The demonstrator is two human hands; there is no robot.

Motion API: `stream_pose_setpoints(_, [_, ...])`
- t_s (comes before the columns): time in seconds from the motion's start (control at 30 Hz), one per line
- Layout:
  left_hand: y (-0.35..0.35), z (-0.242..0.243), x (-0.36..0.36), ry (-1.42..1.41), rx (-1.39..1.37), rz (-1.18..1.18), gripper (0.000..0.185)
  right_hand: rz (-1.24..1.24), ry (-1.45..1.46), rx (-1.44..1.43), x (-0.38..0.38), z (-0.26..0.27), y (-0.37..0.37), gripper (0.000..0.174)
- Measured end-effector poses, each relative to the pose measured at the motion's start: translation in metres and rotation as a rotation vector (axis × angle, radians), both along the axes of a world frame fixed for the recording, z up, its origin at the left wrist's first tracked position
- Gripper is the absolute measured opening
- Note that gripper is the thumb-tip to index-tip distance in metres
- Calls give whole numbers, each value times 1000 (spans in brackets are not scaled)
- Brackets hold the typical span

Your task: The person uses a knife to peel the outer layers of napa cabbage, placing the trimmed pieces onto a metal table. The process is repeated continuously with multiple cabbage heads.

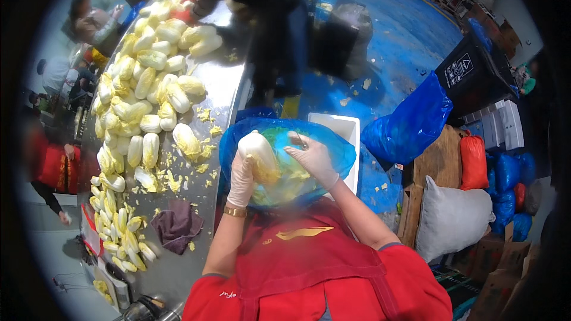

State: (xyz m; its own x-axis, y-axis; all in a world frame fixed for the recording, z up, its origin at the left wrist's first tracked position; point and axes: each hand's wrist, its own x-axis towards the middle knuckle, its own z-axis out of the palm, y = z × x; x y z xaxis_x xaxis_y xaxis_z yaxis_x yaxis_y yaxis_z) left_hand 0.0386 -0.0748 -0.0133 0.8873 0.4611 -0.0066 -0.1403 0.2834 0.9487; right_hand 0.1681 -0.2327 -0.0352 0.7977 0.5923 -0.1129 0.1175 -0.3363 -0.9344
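Observation:
My left hand (241, 178), in a thin whitish glove, grips a napa cabbage (256, 147) with its white base up and yellow leaves down. Facing it, my right hand (314, 158), also gloved, has thumb and fingertips curved toward each other. Something small and dark shows between those fingers, too small to name. Both hands are above an open translucent blue plastic bag (341, 151) with green and yellow leaves inside. To the left, many trimmed napa cabbages (145, 82) are heaped on a steel table (218, 84); a loose cabbage (186, 140) lies at the pile's near side.
Leaf scraps (174, 183) and a dark purple cloth (177, 225) lie on the table. A white box (352, 125) stands behind the bag. On the right are a filled blue bag (410, 120), a black bin (473, 71) and a grey-white sack (453, 218). A dark-clothed person (276, 22) stands ahead.

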Motion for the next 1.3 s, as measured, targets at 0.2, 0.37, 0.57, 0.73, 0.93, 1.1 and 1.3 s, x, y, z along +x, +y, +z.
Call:
stream_pose_setpoints(0.2, [-13, -3, 7, -19, 34, 31, 95, 182, 29, 45, -24, 59, 11, 59])
stream_pose_setpoints(0.37, [-13, -5, 0, 26, 155, 33, 95, 123, -137, 51, -34, 51, 11, 58])
stream_pose_setpoints(0.57, [-19, -4, -3, 70, 216, 52, 90, 80, -222, 143, -39, 36, 8, 58])
stream_pose_setpoints(0.73, [-22, -4, -5, 98, 97, 118, 76, 2, -139, 158, -38, 33, 5, 50])
stream_pose_setpoints(0.93, [-29, -13, 7, 127, 37, 311, 26, -91, 276, 137, -27, 29, -1, 33])
stream_pose_setpoints(1.1, [-26, -12, 13, 142, -91, 264, 25, 29, 514, 258, -28, 5, -2, 23])
stream_pose_setpoints(1.3, [-9, -32, 21, 276, 357, 192, 34, -23, 712, 343, -26, 1, -15, 19])
